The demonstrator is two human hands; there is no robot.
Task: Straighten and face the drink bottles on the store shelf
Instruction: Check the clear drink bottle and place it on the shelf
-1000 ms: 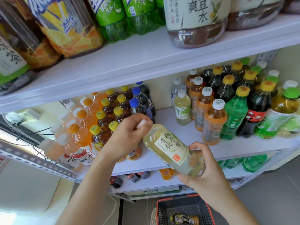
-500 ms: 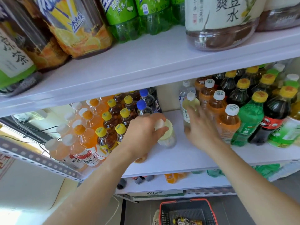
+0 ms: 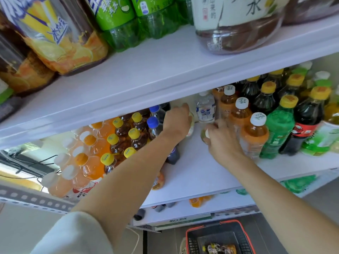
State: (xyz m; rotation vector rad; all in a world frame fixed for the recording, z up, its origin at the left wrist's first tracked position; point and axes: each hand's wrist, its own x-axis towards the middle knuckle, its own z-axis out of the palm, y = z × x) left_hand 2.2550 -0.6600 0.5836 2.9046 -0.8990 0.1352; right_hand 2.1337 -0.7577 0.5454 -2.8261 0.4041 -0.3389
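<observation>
Both hands have slid toward the shelf's back edge. The left hand grips a pale bottle; the right hand pinches a second bottle by its top. They look light and slick, so the neck is likely the best hold.

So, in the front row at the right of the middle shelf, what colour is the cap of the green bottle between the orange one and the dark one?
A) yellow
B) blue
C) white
A: the green bottle carries a yellow cap; the white cap belongs to the orange bottle beside it.

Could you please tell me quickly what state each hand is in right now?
Left hand: covers a pale yellow plastic bottle; grip cannot be told.
Right hand: holding a white-capped pale plastic bottle.
</observation>
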